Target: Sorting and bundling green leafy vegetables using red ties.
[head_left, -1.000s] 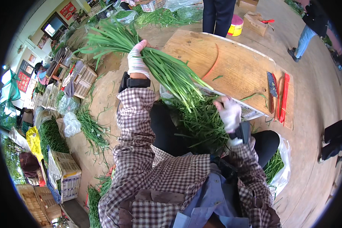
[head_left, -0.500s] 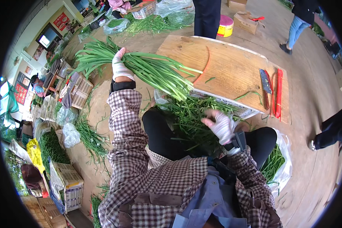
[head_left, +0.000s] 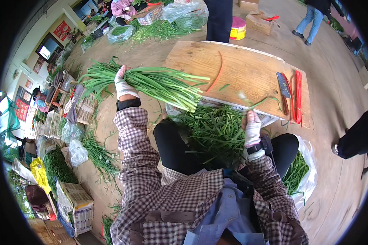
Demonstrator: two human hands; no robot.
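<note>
My left hand (head_left: 125, 83), in a pale wrap or glove, is closed around a bunch of long green leafy stalks (head_left: 163, 85), their pale ends pointing right. My right hand (head_left: 251, 127), similarly wrapped, pinches a single green stalk (head_left: 257, 103) beside the near edge of the wooden board (head_left: 241, 69); a blurred pale bit shows above it. Below, between my dark-clad legs, lies a heap of loose greens (head_left: 212, 130). A knife (head_left: 283, 85), red strips (head_left: 299, 98) and a curved orange strip (head_left: 218, 71) rest on the board.
A person in dark trousers (head_left: 218, 20) stands behind the board, near cartons (head_left: 258, 22) and a yellow drum (head_left: 237, 28). Another person (head_left: 308, 24) is at the far right. Crates (head_left: 87, 110), bags (head_left: 77, 152) and greens line the left. A bag of greens (head_left: 298, 175) sits by my right leg.
The bunch in my left hand has lowered and swung flatter. My right hand dipped over the heap, then rose holding a stalk. The people at the right have moved.
</note>
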